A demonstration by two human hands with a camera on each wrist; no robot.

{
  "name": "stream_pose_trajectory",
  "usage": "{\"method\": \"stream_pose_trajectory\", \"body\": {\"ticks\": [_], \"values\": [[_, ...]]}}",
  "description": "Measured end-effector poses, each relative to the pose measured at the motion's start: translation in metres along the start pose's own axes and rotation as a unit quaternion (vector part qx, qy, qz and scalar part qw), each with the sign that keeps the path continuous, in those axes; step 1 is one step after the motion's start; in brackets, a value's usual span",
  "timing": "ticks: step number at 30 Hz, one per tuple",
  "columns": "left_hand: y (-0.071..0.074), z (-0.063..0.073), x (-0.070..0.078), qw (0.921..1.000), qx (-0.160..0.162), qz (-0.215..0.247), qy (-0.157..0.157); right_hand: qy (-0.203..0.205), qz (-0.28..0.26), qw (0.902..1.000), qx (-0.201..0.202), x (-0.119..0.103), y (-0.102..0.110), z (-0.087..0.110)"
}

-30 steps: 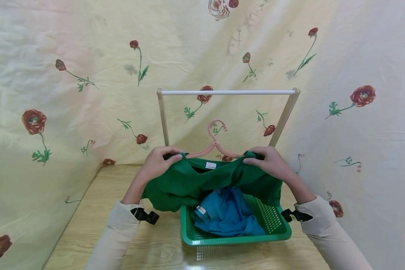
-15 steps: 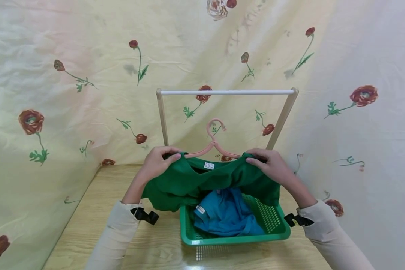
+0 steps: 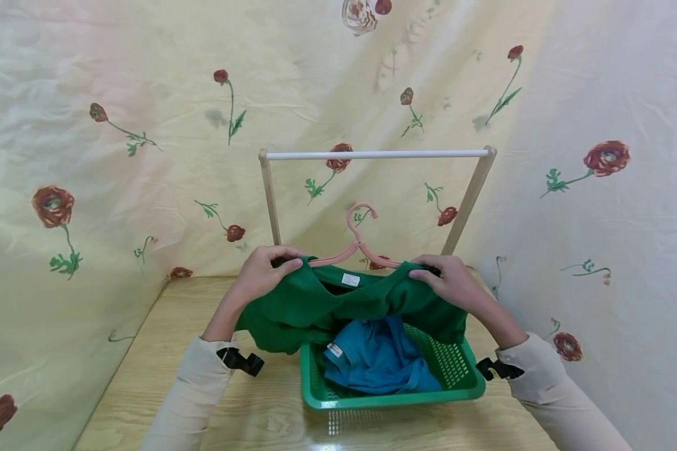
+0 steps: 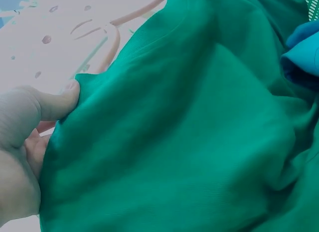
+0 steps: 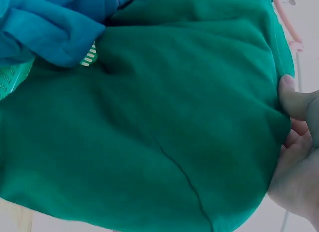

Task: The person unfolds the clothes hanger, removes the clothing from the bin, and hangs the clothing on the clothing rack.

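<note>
A green shirt [image 3: 316,300] with a white label at its neck hangs between the two hands. Its neckline lies over a pink clothes hanger [image 3: 360,242], whose hook sticks up above the collar. At the left shoulder the left hand [image 3: 263,274] pinches the cloth, thumb in front; in the left wrist view the thumb [image 4: 62,102] presses on the edge of the fabric. The right hand [image 3: 454,283] pinches the other shoulder the same way. Both ends of the hanger are hidden by the shirt and the hands.
Below the shirt stands a green plastic basket [image 3: 395,401] with a crumpled blue garment [image 3: 378,363] in it. Behind is a rack with a white crossbar [image 3: 378,154] and wooden posts. A flowered cloth [image 3: 175,156] surrounds the wooden table [image 3: 146,369].
The right hand and the shoulder it pinches have dropped slightly, and the hanger has tilted a little. The left hand keeps its hold almost unmoved.
</note>
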State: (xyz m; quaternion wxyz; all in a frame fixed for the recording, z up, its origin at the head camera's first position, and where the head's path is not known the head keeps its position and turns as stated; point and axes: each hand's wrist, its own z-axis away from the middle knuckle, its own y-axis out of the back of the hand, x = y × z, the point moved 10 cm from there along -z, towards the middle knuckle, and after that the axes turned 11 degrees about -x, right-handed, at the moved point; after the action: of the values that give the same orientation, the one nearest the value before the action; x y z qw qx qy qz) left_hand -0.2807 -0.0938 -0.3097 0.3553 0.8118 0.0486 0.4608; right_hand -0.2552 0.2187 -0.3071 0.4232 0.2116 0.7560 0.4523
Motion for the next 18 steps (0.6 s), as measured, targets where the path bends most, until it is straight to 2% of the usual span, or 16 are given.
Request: {"method": "stream_pose_trajectory", "body": {"ticks": [5, 12, 18], "values": [[0.003, 0.001, -0.006, 0.9998, -0.007, 0.015, 0.01, -0.016, -0.003, 0.9996, 0.025, 0.001, 0.006, 0.002], [0.013, 0.007, -0.018, 0.9994, 0.005, 0.016, 0.029, -0.017, 0.014, 0.9976, 0.066, 0.004, 0.016, 0.008], [0.019, 0.011, -0.025, 0.9987, 0.019, 0.033, 0.035, -0.024, -0.003, 0.9974, 0.068, 0.004, 0.018, 0.009]]}}
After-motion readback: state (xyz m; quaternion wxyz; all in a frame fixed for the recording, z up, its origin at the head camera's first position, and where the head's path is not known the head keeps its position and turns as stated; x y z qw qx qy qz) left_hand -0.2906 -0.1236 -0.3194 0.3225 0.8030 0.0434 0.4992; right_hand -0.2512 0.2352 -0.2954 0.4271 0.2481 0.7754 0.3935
